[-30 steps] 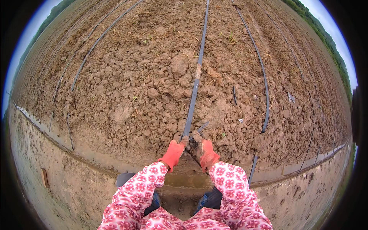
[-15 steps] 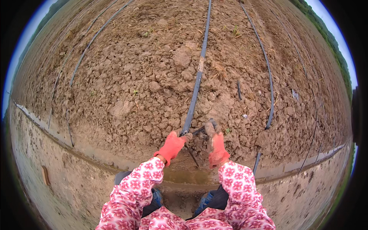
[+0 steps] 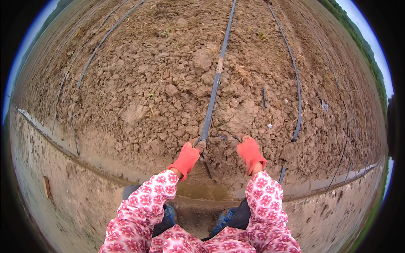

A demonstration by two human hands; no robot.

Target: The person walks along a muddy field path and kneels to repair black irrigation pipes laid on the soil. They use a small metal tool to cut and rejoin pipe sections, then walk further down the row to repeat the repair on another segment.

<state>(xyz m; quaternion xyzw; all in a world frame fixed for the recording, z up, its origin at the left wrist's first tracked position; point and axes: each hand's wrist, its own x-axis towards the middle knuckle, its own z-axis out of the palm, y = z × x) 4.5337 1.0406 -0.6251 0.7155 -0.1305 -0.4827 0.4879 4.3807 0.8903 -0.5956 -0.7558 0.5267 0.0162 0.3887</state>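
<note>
A flat dark grey drip hose (image 3: pixel 213 97) runs down the soil bed toward me, and its near end is in my left hand (image 3: pixel 187 156). That hand wears a red glove with muddy fingers, closed around the hose. A thin dark strip (image 3: pixel 206 168) hangs below its fingers. To the right, my right hand (image 3: pixel 249 152), gloved the same way, has its muddy fingers pinched together just above the soil. A short black strip (image 3: pixel 221 137) reaches out from those fingertips toward the left hand; its end inside the grip is hidden.
Other hoses lie along the bed on the right (image 3: pixel 297 92) and left (image 3: pixel 101 44). A short black piece (image 3: pixel 264 98) rests on the cloddy soil. Muddy water (image 3: pixel 202 192) stands in a furrow before my feet. A brown stick-like piece (image 3: pixel 47 187) lies far left.
My right hand has moved right, away from the left one, widening the gap between them. My left hand keeps its hold on the hose and has shifted slightly up and left.
</note>
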